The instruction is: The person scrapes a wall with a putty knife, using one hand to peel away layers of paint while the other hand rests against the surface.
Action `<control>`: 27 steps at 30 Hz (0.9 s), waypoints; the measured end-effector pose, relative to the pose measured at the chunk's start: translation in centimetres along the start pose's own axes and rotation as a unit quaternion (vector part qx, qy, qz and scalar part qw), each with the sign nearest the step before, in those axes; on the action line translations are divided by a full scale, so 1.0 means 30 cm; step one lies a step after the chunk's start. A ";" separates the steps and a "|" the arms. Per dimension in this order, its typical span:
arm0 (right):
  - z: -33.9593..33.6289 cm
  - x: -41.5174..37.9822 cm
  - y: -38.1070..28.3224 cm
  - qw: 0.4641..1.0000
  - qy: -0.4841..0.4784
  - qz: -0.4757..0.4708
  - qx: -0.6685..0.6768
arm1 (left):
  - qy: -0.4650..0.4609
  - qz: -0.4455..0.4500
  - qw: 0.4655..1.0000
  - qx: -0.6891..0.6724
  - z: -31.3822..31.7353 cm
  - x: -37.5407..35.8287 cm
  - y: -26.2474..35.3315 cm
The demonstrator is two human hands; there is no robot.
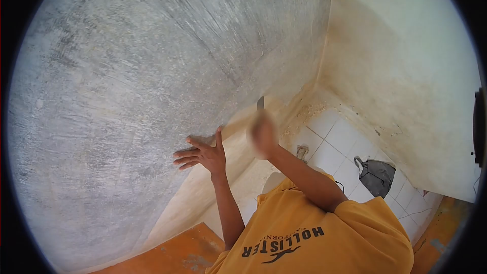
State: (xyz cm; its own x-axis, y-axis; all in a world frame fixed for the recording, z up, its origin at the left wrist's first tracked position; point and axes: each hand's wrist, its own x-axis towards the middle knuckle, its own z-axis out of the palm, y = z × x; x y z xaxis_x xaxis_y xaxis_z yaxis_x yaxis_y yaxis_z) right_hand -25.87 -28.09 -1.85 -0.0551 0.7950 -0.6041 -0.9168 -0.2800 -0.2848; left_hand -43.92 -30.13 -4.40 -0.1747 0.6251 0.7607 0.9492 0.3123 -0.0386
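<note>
My left hand (205, 155) rests against the grey, streaked wall (127, 96), its fingers spread and nothing in it. To its right, my right hand (263, 134) is raised near the lower part of the wall and is blurred. A dark, flat blade (261, 103) sticks up from the top of that hand and reaches the wall surface; its handle is hidden in the fingers. Between the hands the grey coating gives way to a cream, bare-looking strip (238, 134).
A stained cream wall (401, 86) meets the grey one at a corner on the right. On the white tiled floor (350, 137) lie a grey bag (377, 177) and crumbled debris. Orange surfaces (172, 251) stand at the lower left and lower right.
</note>
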 end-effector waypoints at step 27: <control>-0.047 0.068 0.044 0.999 -0.007 0.029 0.010 | 0.012 0.001 0.995 -0.104 0.047 -0.064 -0.012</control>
State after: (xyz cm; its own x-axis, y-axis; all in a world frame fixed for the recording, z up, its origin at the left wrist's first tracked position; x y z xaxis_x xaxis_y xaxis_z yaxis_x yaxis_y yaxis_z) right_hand -26.62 -27.61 -4.51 -0.1142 0.7849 -0.6089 -0.9197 -0.3152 -0.2339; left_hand -44.28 -30.44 -6.76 -0.1691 0.6077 0.7759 0.9835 0.1555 0.0925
